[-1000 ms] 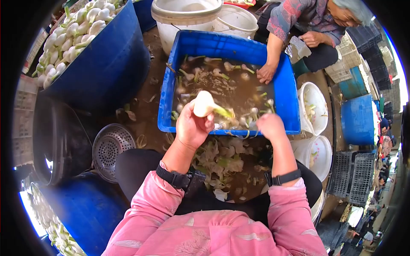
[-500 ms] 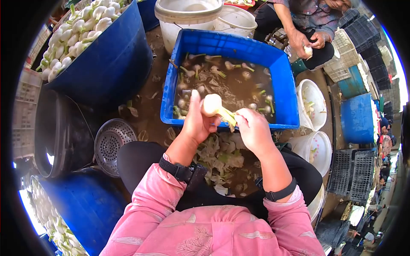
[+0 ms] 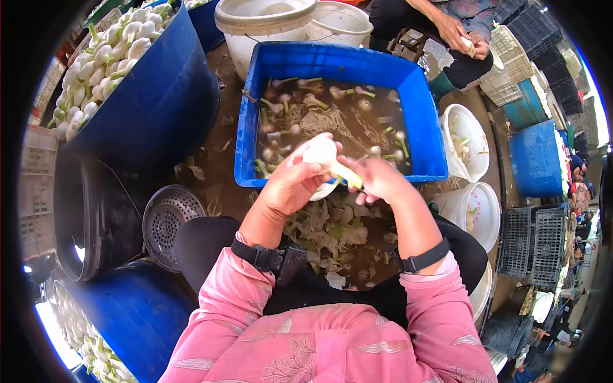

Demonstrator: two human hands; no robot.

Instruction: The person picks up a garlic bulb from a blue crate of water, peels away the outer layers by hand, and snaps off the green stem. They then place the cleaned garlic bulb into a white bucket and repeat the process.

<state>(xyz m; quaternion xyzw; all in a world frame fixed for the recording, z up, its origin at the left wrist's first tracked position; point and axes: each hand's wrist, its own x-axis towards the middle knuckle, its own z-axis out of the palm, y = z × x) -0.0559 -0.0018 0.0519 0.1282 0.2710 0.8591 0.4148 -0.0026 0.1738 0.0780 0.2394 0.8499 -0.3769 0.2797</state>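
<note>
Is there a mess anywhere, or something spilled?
Yes: peeled skins and leaf scraps lie heaped on the ground under the left hand and right hand, and the blue tub holds muddy brown water.

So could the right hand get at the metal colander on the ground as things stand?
Probably not easily: the right hand is pinching the stalk of the white bulb, and the colander lies beyond the left hand and arm, so it would have to cross over.

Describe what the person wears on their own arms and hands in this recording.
Both hands, left hand and right hand, are bare, no gloves. Pink sleeves with a pale leaf-like print are pushed up the forearms. Each wrist carries a black band: a wide strap on the left, a slimmer one on the right.
</note>
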